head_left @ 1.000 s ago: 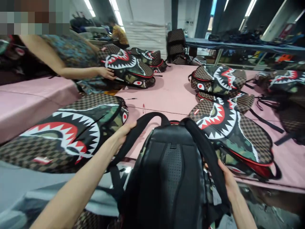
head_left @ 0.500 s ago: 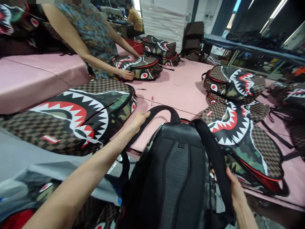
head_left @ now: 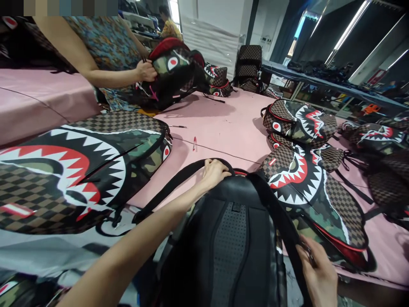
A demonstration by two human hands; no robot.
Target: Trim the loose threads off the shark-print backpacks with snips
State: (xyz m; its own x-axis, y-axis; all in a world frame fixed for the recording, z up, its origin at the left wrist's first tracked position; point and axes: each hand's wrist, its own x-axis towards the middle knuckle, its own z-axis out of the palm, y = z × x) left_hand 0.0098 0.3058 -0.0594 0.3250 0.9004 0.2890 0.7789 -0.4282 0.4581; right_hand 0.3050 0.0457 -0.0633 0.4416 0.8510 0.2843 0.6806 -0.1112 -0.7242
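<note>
A black backpack (head_left: 230,238) stands before me with its padded back panel towards me. My left hand (head_left: 215,171) is closed on the upper part of its left shoulder strap (head_left: 169,185), close to the top of the bag. Lower down on the other side, my right hand (head_left: 316,266) grips the right shoulder strap (head_left: 287,226), its fingers wrapped round the edge. The front of this backpack faces away and is hidden.
A checked shark-mouth backpack (head_left: 92,162) lies at left, with more stacked backpacks (head_left: 306,170) at right. A red pen (head_left: 194,144) lies on the pink table (head_left: 233,123). Across it, a co-worker (head_left: 105,55) holds another backpack (head_left: 175,68).
My left hand has slid right and up the strap towards the bag's top. My right hand still holds its strap. The co-worker has lifted and tipped the other backpack.
</note>
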